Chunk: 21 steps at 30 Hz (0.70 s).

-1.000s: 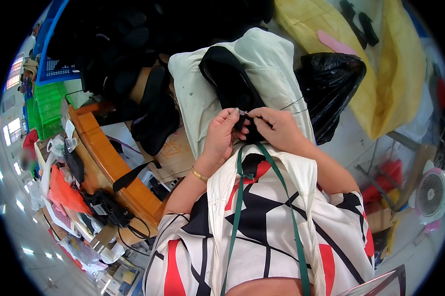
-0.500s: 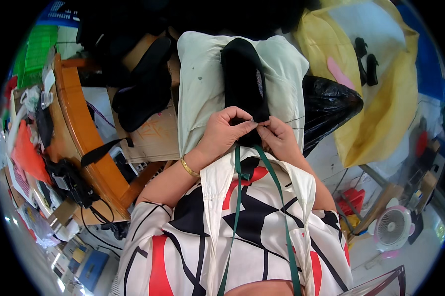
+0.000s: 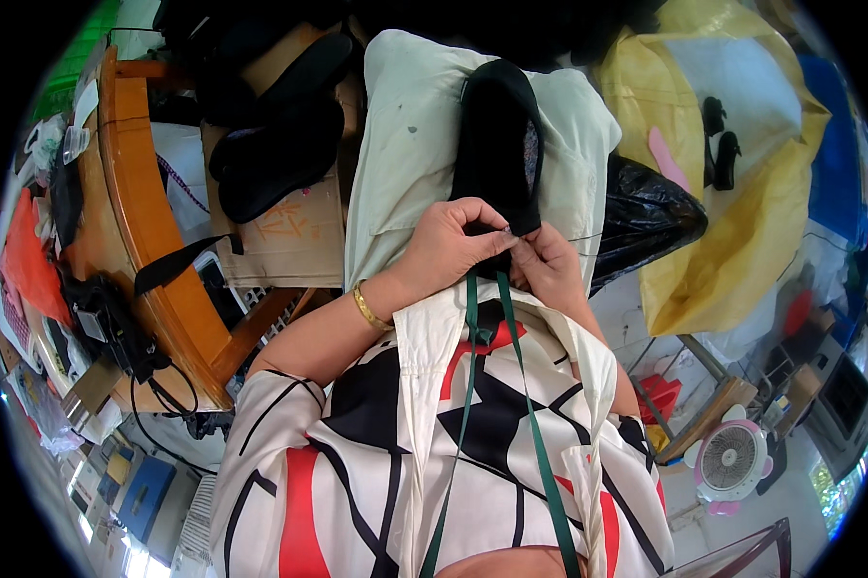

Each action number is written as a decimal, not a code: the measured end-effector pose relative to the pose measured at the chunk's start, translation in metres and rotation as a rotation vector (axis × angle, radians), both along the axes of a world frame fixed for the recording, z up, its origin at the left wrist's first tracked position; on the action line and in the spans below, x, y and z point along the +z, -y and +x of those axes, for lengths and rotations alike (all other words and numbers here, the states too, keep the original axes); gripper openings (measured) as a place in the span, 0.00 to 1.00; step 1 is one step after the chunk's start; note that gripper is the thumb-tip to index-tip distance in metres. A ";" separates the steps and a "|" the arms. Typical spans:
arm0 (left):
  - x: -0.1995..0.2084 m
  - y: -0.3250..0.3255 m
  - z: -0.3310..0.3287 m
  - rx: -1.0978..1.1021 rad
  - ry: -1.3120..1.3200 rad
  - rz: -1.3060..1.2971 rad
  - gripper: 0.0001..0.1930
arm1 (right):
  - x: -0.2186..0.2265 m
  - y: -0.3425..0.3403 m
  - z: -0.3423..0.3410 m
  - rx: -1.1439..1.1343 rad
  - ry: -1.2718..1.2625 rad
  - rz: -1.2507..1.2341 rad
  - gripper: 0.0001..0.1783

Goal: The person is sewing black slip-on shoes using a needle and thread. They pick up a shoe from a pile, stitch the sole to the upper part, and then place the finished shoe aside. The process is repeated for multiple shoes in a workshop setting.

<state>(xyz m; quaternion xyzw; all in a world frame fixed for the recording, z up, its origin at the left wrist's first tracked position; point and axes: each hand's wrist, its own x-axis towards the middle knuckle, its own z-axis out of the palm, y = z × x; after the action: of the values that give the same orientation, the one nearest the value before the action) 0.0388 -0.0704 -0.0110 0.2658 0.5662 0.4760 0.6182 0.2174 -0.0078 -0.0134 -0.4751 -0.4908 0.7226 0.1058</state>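
A black cloth shoe (image 3: pixel 492 144) with a patterned lining lies on a pale, stuffed cushion (image 3: pixel 405 144), its near end toward my body. My left hand (image 3: pixel 453 236), a gold bracelet at its wrist, pinches the shoe's near edge between thumb and forefinger. Against those fingertips my right hand (image 3: pixel 547 258) is closed on the same edge, its other fingers curled under. A thin dark thread (image 3: pixel 588 237) runs off to the right from beside my right hand. Whatever small thing may sit between the fingertips is hidden.
Several black shoes (image 3: pixel 280 144) are piled on a cardboard box (image 3: pixel 294 236) at left, beside an orange wooden chair (image 3: pixel 150 212). To the right are a black plastic bag (image 3: pixel 646 212) and a big yellow sack (image 3: pixel 684 279) with small black shoes inside. A fan (image 3: pixel 730 458) stands lower right.
The view has shifted a little, so the shoe and cushion sit further right. My fingertips have drawn closer together at the shoe's near edge; both hands stay closed.
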 end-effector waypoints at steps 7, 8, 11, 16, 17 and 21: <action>-0.001 0.001 -0.001 -0.045 0.070 -0.017 0.06 | 0.014 -0.009 -0.005 0.103 -0.069 0.059 0.21; -0.003 0.001 -0.001 -0.055 0.053 -0.003 0.06 | 0.018 -0.012 -0.006 0.138 -0.096 0.057 0.24; -0.003 -0.002 -0.004 -0.113 -0.037 0.017 0.07 | 0.018 -0.027 0.002 0.245 -0.084 0.087 0.30; 0.015 -0.005 -0.002 -0.188 -0.333 0.095 0.08 | 0.043 -0.049 0.002 0.306 0.069 0.821 0.21; 0.019 -0.005 -0.001 -0.200 -0.369 0.100 0.08 | 0.045 -0.052 0.002 0.343 0.071 1.046 0.18; 0.023 -0.007 0.001 -0.203 -0.491 0.190 0.09 | 0.036 -0.041 -0.004 0.429 0.093 1.257 0.06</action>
<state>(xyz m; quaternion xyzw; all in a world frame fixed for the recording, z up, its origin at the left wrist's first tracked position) 0.0399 -0.0638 0.0119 0.4851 0.6226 0.3840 0.4792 0.2131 0.0333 0.0224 -0.2453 -0.9065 0.2827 0.1953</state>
